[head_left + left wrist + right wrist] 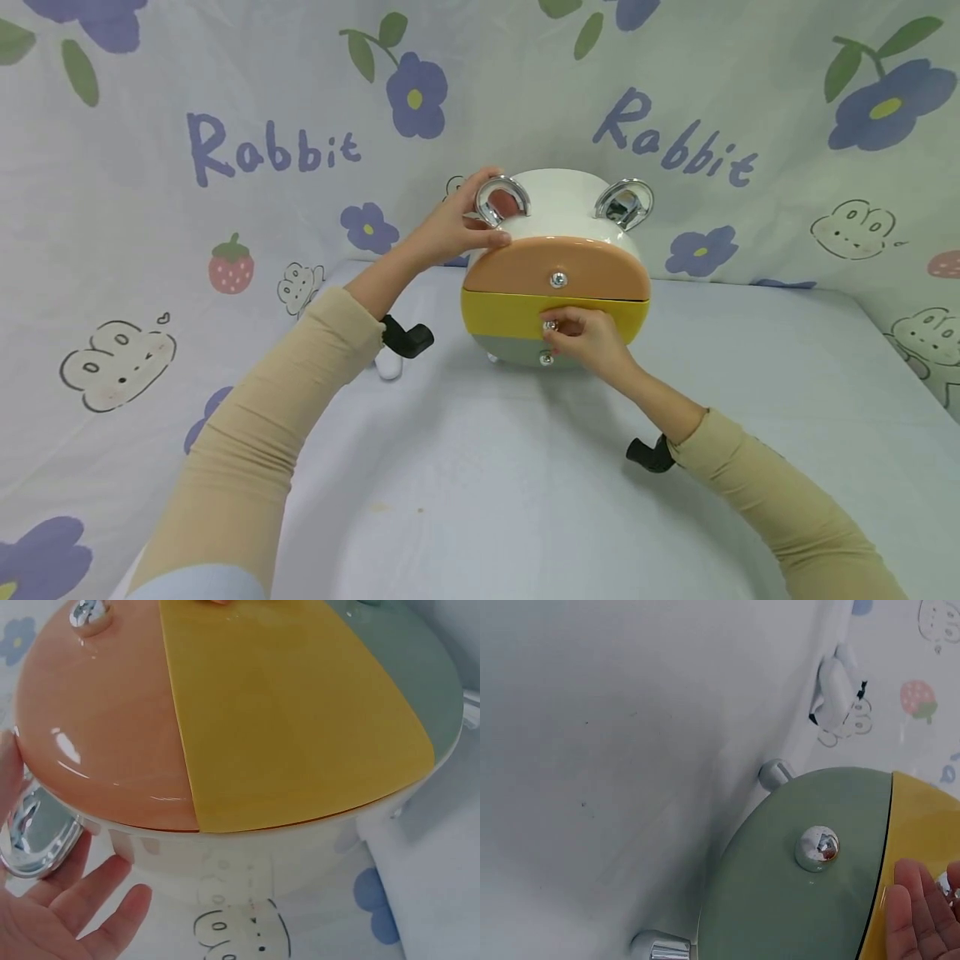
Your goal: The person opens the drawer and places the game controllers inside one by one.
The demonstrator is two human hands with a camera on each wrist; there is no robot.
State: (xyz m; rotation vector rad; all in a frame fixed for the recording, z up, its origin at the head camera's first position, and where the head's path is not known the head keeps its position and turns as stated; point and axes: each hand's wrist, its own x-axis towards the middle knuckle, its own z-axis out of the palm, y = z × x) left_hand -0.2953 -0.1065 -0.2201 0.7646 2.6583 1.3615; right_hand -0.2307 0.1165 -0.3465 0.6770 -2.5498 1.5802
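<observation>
A rounded drawer cabinet [558, 196] with a white body and two chrome ears stands on the table. Its fronts are an orange drawer [517, 267] on top, a yellow drawer [292, 720] in the middle and a green drawer [795, 907] at the bottom, each with a shiny knob. My left hand [453, 221] holds the cabinet's upper left around the chrome ear [480, 200], thumb by the orange front and fingers along the white side. With thumb and fingers my right hand [592, 337] pinches the yellow drawer's knob [550, 326], partly hidden by the fingers.
A small white object [387, 364] lies on the table left of the cabinet. Behind hangs a patterned cloth [285, 67] with flowers and rabbits. White cloth covers the table [480, 500]. Black mounts [408, 337] stick out at both wrists.
</observation>
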